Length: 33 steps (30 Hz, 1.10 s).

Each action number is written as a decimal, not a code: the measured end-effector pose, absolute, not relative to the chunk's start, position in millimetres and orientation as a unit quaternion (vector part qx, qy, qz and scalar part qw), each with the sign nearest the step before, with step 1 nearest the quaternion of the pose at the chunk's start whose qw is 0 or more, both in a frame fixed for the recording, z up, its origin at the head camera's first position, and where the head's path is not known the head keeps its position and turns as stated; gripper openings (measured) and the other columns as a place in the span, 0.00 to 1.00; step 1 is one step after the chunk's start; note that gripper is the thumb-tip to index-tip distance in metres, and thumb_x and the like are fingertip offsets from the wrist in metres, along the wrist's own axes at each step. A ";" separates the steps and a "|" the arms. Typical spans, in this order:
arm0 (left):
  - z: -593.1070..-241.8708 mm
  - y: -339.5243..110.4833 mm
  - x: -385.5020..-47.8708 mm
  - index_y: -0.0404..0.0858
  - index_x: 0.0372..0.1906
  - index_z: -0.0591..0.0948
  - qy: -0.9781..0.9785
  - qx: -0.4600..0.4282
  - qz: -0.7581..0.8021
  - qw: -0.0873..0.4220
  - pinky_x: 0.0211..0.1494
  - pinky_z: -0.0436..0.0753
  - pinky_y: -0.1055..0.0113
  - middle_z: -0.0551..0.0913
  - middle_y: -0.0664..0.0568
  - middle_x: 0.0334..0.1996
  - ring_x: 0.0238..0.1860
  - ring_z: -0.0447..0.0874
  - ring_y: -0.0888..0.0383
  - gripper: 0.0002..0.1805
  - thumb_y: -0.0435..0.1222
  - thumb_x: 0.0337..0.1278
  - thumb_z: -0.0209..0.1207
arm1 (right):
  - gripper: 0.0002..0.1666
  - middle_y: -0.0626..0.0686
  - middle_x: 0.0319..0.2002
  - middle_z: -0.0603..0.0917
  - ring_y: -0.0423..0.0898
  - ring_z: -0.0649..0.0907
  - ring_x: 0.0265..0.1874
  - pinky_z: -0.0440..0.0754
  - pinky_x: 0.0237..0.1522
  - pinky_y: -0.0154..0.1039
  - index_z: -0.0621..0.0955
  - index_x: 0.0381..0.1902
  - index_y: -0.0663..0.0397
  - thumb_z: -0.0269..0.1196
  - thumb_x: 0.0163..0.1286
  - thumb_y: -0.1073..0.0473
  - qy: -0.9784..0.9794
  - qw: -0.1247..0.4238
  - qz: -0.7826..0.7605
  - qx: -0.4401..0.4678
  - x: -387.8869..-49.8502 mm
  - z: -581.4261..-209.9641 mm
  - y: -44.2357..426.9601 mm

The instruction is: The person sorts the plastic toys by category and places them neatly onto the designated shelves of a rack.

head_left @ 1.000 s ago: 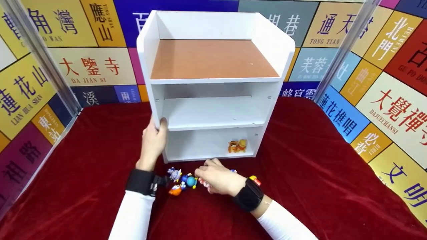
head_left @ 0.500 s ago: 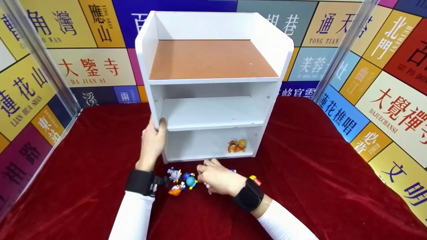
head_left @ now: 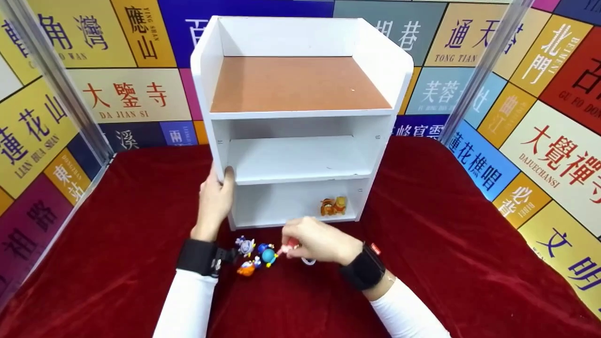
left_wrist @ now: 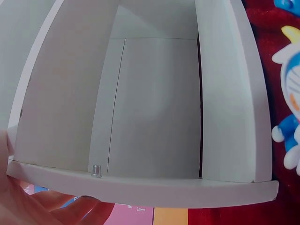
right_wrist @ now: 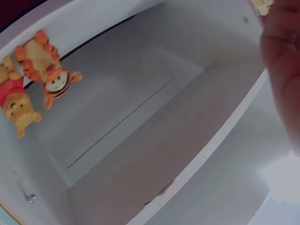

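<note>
My left hand [head_left: 216, 197] grips the left side panel of a white shelf unit [head_left: 300, 180], its thumb on the front edge. Just before the bottom shelf, my right hand [head_left: 319, 239] pinches a small pink figurine [head_left: 289, 246], partly hidden by the fingers. Beside it on the cloth lie a turquoise-and-blue figurine [head_left: 268, 256], an orange one [head_left: 246, 268] and a greyish-purple one [head_left: 246, 246]. Something white [head_left: 308, 261] shows below the right hand. On the bottom shelf, at the right, sit a tiger figurine [right_wrist: 40, 61] and a yellow bear figurine [right_wrist: 18, 105] in red.
Dark red cloth [head_left: 450, 225] covers the table. Panels with printed characters [head_left: 136, 94] stand behind and at both sides, with clear corner posts. A brown board [head_left: 300, 82] forms the unit's top shelf. A bit of red [head_left: 375, 249] shows by the right wristband.
My right hand has moved slightly right and up from the cloth with the pink figurine, uncovering the white thing below. My left hand stays on the side panel.
</note>
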<state>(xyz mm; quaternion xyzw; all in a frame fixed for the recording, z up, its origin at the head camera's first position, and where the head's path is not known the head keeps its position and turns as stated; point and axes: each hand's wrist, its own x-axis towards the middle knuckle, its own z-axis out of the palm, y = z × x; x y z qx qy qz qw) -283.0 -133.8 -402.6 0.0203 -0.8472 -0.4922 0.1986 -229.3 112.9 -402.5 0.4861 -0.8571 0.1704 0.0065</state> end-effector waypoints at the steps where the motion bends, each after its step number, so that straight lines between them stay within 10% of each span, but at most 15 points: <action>1: -402.5 -133.9 -282.7 0.41 0.67 0.71 -0.848 0.021 -0.492 0.198 0.37 0.78 0.53 0.71 0.45 0.27 0.30 0.73 0.48 0.23 0.47 0.75 0.46 | 0.06 0.49 0.32 0.85 0.39 0.82 0.31 0.80 0.34 0.26 0.83 0.32 0.54 0.71 0.62 0.62 -0.859 0.010 0.186 0.477 -230.3 -401.7 114.1; 8: -401.2 -134.1 -281.7 0.42 0.65 0.71 -0.847 0.016 -0.494 0.195 0.31 0.75 0.60 0.69 0.49 0.24 0.26 0.71 0.51 0.22 0.47 0.75 0.46 | 0.08 0.50 0.25 0.81 0.37 0.74 0.24 0.75 0.27 0.28 0.77 0.34 0.58 0.67 0.62 0.69 -0.865 0.062 0.249 0.431 -238.3 -398.2 124.0; 15: -402.0 -134.0 -281.2 0.41 0.63 0.72 -0.847 0.015 -0.494 0.195 0.30 0.76 0.60 0.69 0.49 0.25 0.26 0.72 0.51 0.21 0.47 0.75 0.46 | 0.27 0.45 0.22 0.78 0.37 0.67 0.21 0.73 0.33 0.34 0.78 0.66 0.50 0.64 0.69 0.64 -0.875 0.112 0.203 0.424 -243.8 -397.4 134.4; 24: -401.3 -134.1 -282.0 0.42 0.64 0.72 -0.845 0.016 -0.497 0.198 0.32 0.77 0.59 0.70 0.48 0.26 0.27 0.73 0.50 0.22 0.47 0.75 0.46 | 0.08 0.52 0.29 0.87 0.35 0.70 0.17 0.71 0.20 0.28 0.80 0.47 0.56 0.61 0.72 0.63 -0.884 0.141 0.264 0.359 -251.9 -399.0 135.6; 33: -403.2 -134.0 -282.8 0.42 0.66 0.72 -0.847 0.023 -0.490 0.203 0.37 0.80 0.51 0.73 0.43 0.29 0.32 0.76 0.46 0.23 0.47 0.74 0.46 | 0.14 0.53 0.38 0.87 0.48 0.84 0.37 0.84 0.42 0.40 0.82 0.48 0.61 0.68 0.63 0.68 -0.877 0.160 0.283 0.354 -260.0 -402.3 139.5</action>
